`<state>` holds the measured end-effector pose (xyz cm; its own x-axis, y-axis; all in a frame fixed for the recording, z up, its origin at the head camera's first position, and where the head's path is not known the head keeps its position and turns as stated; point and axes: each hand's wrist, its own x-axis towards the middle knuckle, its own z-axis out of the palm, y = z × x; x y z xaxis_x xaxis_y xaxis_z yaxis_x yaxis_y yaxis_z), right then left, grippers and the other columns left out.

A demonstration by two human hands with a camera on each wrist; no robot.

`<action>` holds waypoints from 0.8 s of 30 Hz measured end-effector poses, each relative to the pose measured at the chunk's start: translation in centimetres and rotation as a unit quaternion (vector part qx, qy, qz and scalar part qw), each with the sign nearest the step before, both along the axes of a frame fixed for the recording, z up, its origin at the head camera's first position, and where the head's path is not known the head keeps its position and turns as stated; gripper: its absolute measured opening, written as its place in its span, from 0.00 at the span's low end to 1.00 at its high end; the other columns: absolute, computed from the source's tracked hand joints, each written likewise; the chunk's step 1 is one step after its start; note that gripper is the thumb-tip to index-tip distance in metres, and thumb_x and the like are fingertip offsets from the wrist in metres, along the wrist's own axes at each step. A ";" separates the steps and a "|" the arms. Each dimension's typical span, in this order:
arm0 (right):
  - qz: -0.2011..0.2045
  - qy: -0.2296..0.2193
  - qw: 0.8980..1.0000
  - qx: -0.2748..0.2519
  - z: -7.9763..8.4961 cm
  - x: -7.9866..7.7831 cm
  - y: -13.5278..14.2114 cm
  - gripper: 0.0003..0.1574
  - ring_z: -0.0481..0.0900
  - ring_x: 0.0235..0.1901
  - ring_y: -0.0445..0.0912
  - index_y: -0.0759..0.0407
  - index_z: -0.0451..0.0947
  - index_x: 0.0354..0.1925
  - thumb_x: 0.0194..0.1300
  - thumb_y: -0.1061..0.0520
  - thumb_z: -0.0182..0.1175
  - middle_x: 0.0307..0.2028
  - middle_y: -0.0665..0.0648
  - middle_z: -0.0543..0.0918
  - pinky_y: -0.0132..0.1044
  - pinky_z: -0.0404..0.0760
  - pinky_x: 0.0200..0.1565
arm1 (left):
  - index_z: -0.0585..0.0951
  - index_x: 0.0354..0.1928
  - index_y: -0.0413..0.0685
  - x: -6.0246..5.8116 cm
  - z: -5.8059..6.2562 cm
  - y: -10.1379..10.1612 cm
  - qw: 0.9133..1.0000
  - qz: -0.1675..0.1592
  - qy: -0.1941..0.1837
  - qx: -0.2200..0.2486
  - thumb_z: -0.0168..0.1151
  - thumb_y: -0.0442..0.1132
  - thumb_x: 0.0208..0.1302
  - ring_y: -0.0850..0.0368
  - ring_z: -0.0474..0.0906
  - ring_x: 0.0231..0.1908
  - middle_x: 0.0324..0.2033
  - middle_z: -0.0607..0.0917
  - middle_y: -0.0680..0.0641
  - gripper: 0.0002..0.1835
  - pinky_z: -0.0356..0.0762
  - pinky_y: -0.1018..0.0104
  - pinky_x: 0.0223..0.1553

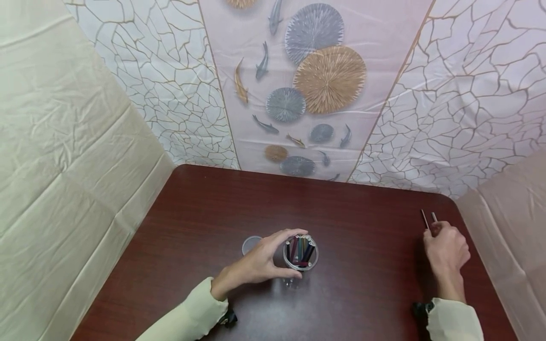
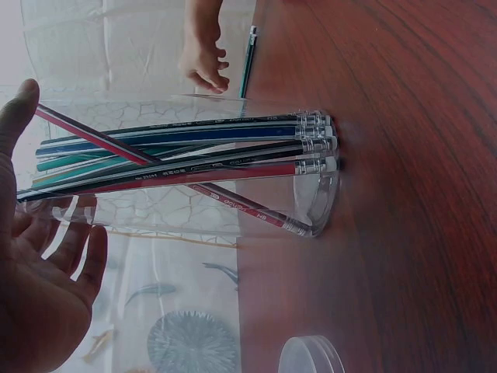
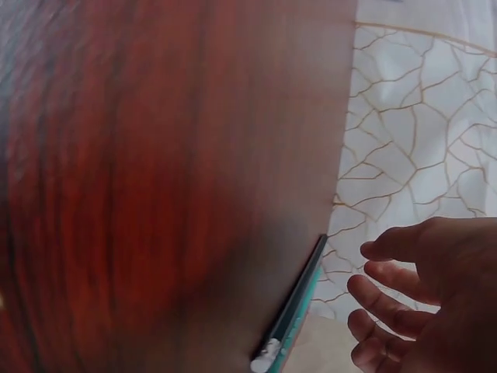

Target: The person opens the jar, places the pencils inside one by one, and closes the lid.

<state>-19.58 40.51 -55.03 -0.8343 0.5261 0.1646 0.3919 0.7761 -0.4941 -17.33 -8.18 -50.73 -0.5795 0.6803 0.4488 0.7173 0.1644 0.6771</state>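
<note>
My left hand (image 1: 266, 258) curves its thumb and fingers round the upper part of a clear plastic jar (image 1: 317, 255), which stands upright on the table. Several pencils (image 2: 225, 159) lean inside it, dark, blue, green and red, their eraser ends at the bottom. Over at the table's right side, my right hand (image 1: 448, 248) hovers by two loose pencils. In the right wrist view its fingers are loosely bent and apart from the dark pencil (image 3: 295, 299) and the green pencil (image 3: 301, 322), which lie side by side. Nothing shows in its grasp.
A round translucent lid (image 1: 250, 245) lies flat on the table just left of the jar, partly behind my left hand. The dark red wooden table (image 1: 362, 227) backs onto a patterned cloth (image 1: 324, 156). Pale cloth (image 1: 512, 222) hangs along the right side.
</note>
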 end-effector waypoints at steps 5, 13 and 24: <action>-0.003 -0.018 1.000 0.005 -0.8 0.0 0.7 0.20 0.77 0.48 0.80 0.68 0.81 0.55 0.71 0.55 0.60 0.51 0.77 0.83 0.72 0.72 0.38 | 0.66 0.79 0.52 0.1 0.0 0.1 1.000 0.001 0.000 0.000 0.85 0.45 0.56 0.58 0.76 0.67 0.71 0.77 0.51 0.51 0.74 0.57 0.68; 0.004 -0.054 0.999 0.005 -1.2 0.2 1.3 0.22 0.76 0.47 0.82 0.70 0.79 0.55 0.73 0.55 0.58 0.53 0.81 0.80 0.72 0.72 0.38 | 0.66 0.79 0.52 0.0 0.0 0.0 1.000 0.000 0.003 0.000 0.85 0.44 0.56 0.58 0.76 0.67 0.70 0.77 0.51 0.51 0.74 0.58 0.68; 0.013 -0.070 0.997 0.003 -1.7 0.2 1.4 0.19 0.76 0.45 0.82 0.70 0.80 0.52 0.72 0.56 0.58 0.50 0.83 0.80 0.72 0.72 0.37 | 0.66 0.79 0.52 0.2 0.0 0.0 1.000 0.001 -0.004 -0.004 0.85 0.45 0.57 0.58 0.75 0.67 0.71 0.77 0.51 0.51 0.75 0.56 0.68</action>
<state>-19.37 41.91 -56.76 -0.8623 0.5041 0.0487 0.4368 0.7889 -0.4323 -17.17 -8.19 -50.70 -0.5849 0.6825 0.4382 0.7111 0.1717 0.6818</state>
